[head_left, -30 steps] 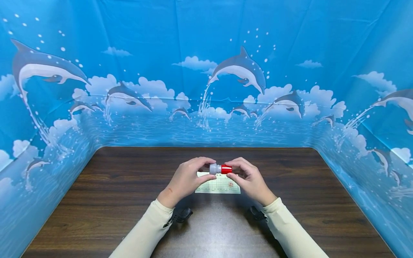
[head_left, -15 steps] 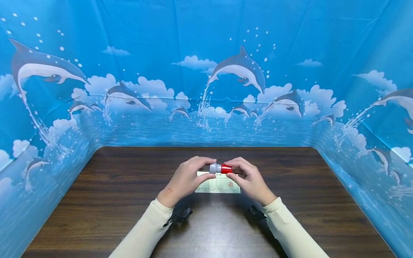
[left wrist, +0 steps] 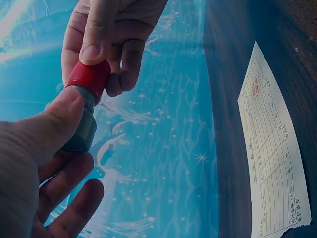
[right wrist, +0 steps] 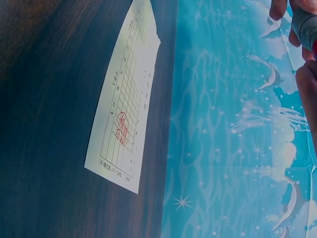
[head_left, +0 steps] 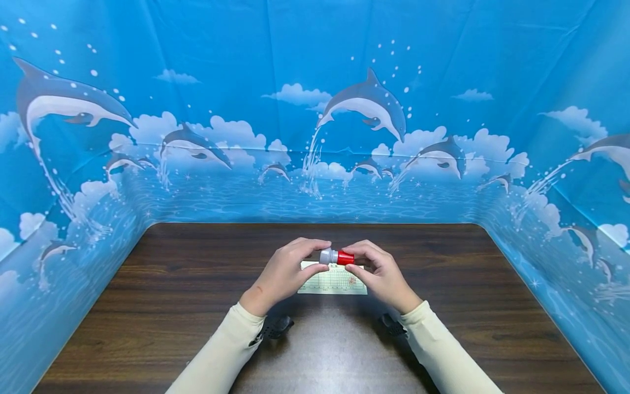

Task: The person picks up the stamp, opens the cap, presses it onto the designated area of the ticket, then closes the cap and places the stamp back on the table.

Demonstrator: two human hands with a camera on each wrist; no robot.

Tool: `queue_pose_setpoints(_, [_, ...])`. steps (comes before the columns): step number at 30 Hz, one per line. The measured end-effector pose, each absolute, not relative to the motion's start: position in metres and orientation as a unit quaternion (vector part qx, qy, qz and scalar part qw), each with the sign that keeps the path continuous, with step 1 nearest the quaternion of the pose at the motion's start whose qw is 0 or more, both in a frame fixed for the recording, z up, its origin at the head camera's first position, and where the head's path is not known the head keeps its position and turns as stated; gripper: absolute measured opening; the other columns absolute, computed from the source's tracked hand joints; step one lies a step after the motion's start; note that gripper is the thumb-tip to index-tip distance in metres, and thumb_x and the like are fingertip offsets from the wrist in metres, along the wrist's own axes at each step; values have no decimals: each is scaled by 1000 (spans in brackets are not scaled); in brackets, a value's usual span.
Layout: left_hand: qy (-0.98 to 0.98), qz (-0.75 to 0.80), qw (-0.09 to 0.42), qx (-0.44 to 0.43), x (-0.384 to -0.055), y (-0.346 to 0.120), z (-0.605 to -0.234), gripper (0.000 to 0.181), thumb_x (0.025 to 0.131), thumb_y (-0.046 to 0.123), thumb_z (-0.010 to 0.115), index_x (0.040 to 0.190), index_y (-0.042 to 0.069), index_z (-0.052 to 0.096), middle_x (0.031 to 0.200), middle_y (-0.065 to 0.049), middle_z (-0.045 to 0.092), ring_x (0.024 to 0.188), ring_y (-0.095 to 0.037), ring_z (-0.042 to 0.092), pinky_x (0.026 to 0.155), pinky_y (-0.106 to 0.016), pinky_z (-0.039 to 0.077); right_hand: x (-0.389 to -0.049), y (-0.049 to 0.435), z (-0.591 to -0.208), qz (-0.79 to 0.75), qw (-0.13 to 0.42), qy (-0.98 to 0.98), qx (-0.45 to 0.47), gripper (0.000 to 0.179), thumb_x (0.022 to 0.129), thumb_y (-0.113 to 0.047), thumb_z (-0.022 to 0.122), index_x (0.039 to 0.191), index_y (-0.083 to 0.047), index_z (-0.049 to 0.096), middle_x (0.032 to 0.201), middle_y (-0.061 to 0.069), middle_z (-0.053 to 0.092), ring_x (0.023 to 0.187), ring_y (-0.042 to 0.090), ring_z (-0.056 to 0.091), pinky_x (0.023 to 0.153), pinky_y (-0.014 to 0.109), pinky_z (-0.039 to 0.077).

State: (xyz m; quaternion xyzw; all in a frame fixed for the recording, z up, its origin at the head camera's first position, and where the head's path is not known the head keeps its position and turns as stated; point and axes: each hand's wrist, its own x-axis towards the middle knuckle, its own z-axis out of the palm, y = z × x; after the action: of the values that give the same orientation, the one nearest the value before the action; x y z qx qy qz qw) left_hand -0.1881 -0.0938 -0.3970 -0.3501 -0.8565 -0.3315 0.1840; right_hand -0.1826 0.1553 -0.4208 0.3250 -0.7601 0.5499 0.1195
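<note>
Over dark wood table (head_left: pixel 172 306), dolphin backdrop (head_left: pixel 197 109) behind: left hand (head_left: pixel 283 273), right hand (head_left: pixel 381 273) pinch stamp (head_left: pixel 337 256).

Quick count: two hands, a left hand (head_left: pixel 283 272) and a right hand (head_left: pixel 381 273), one small stamp (head_left: pixel 336 256) made of one grey body and one red cap, and one gridded paper slip (head_left: pixel 333 279) carrying one red stamp mark (head_left: pixel 351 280). That sits on one dark wooden surface (head_left: pixel 172 306), with one dolphin-print blue backdrop (head_left: pixel 315 109) behind.
</note>
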Motion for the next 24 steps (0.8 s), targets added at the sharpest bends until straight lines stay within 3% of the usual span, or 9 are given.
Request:
queue_pose_setpoints(10, [-858, -329, 204, -337, -188, -92, -399, 50, 76, 34, 94, 117, 12, 74, 108, 1, 72, 98, -16, 62, 79, -34, 61, -182, 155, -420, 539, 137, -769, 315, 36, 87, 3, 80, 121, -5, 73, 114, 8, 69, 98, 31, 69, 86, 35, 62])
queue_pose_setpoints(17, [-859, -328, 207, -335, -188, -90, -400, 51, 76, 36, 94, 117, 13, 74, 107, 1, 72, 93, -14, 62, 77, -32, 61, -182, 155, -417, 538, 144, -769, 313, 33, 87, 1, 81, 118, -5, 73, 112, 9, 69, 96, 20, 70, 85, 32, 62])
queue_pose_setpoints(24, [-854, -330, 197, -350, -188, -91, -400, 49, 79, 30, 91, 122, 11, 75, 117, 0, 74, 106, -15, 68, 86, -33, 61, -182, 156, -418, 534, 132, -774, 313, 33, 88, 2, 80, 120, -6, 74, 115, 7, 70, 97, 30, 70, 84, 31, 62])
